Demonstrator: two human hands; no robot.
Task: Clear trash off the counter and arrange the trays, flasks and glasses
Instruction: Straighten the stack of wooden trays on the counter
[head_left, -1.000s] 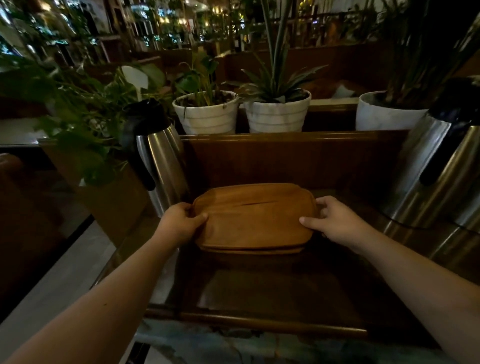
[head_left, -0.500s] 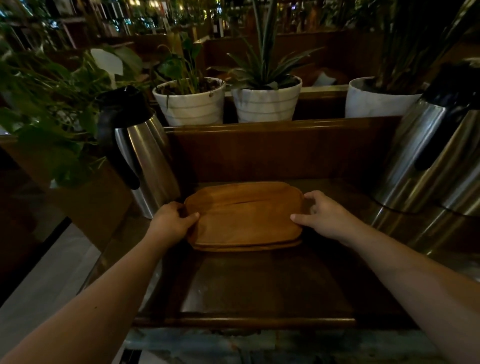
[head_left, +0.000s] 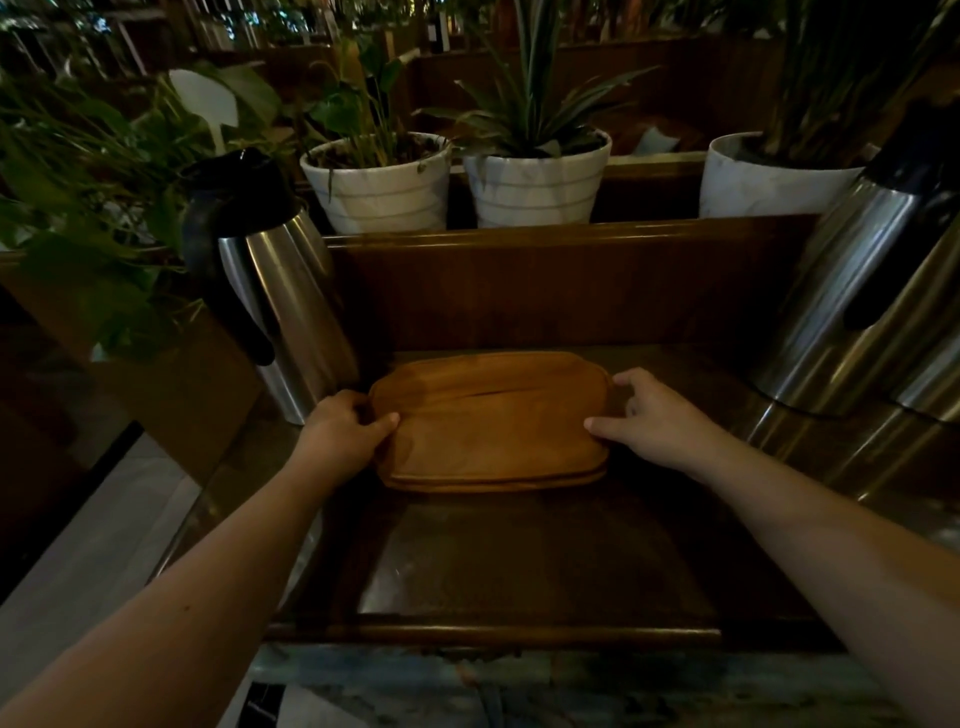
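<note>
Two stacked light-brown wooden trays (head_left: 488, 421) lie upside down at the back of a large dark tray (head_left: 519, 613) on the counter. My left hand (head_left: 343, 434) grips the stack's left edge, thumb on top. My right hand (head_left: 652, 418) holds the right edge with fingers spread over the corner. A steel flask with a black lid and handle (head_left: 275, 291) stands just left of the stack. Two more steel flasks (head_left: 852, 306) stand at the right, partly cut off by the frame edge.
A dark wooden back panel (head_left: 545, 280) rises behind the trays. Above it stand three white plant pots (head_left: 535, 187) with green plants. Leafy plants (head_left: 88, 208) hang at the left. The counter's marble front edge (head_left: 519, 686) runs along the bottom; floor lies to the left.
The tray stack has slid a little farther back toward the panel with both hands on its ends. My right fingers have spread wider over the corner.
</note>
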